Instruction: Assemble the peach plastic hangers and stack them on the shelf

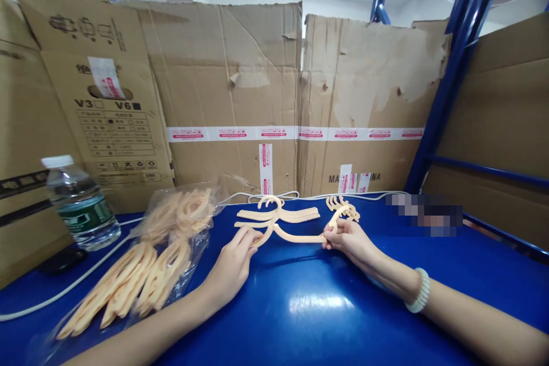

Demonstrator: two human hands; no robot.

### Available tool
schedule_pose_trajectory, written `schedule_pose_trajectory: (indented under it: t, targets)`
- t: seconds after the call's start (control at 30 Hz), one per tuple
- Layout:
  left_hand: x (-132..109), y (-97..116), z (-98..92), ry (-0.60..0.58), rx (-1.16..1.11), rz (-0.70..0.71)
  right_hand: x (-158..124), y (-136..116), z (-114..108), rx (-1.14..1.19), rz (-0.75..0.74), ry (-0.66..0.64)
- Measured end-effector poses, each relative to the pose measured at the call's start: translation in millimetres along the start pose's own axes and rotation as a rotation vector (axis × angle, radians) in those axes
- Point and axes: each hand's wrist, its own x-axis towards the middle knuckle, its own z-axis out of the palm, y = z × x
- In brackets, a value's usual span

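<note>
Both hands hold a cream plastic hanger (300,237) just above the blue table. My left hand (238,254) is closed round its left part. On the right, my right hand (351,243) pinches the far end of the long arm, where a curved hook-like piece (338,216) rises from the fingers. I cannot tell whether that piece is joined to the hanger. Behind the held hanger lie more cream hanger parts (298,215), with a hook (271,201) standing up among them. Several small cream hooks (343,204) are heaped behind my right hand.
Clear plastic bags of cream hanger parts (146,274) lie on the left of the blue table (309,320). A water bottle (83,206) and a dark object (62,260) stand beyond, beside a white cable (72,286). Cardboard (231,97) walls the back; a blue post (454,68) rises right.
</note>
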Motion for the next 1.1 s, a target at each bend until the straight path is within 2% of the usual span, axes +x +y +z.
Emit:
schedule_pose_trajectory:
  t: [0.17, 0.33, 0.43, 0.5, 0.6, 0.73, 0.8, 0.9, 1.1]
  targets:
    - [-1.5, -0.6, 0.0, 0.003, -0.017, -0.023, -2.4, -1.5, 2.0, 0.003, -0.039, 0.012]
    - [1.9, -2.1, -7.0, -0.01, -0.012, -0.063, -4.1, -8.1, 1.1, 0.141, -0.034, 0.03]
    - [5.3, -2.3, -16.5, -0.034, -0.002, -0.077, 1.2, -16.7, -10.8, 0.217, -0.027, 0.023]
    - [7.5, -1.9, -23.7, -0.072, 0.018, -0.074, 7.6, -24.8, -26.1, 0.196, -0.015, 0.024]
    - [9.7, -0.2, -32.5, -0.166, 0.074, -0.014, 18.3, -37.1, -55.3, 0.006, 0.005, -0.027]
    - [8.9, 3.9, -35.7, -0.278, 0.134, 0.062, 24.8, -45.9, -81.7, -0.444, -0.049, -0.334]
    - [7.0, 5.7, -34.5, -0.338, 0.145, 0.059, 23.3, -46.3, -83.5, -0.639, -0.063, -0.435]
    - [4.4, 6.4, -32.9, -0.4, 0.164, 0.047, 19.0, -45.1, -77.6, -0.828, -0.062, -0.509]
    - [7.0, -0.6, -35.8, -0.412, 0.191, 0.026, 17.1, -44.1, -73.8, -0.971, -0.153, -0.519]
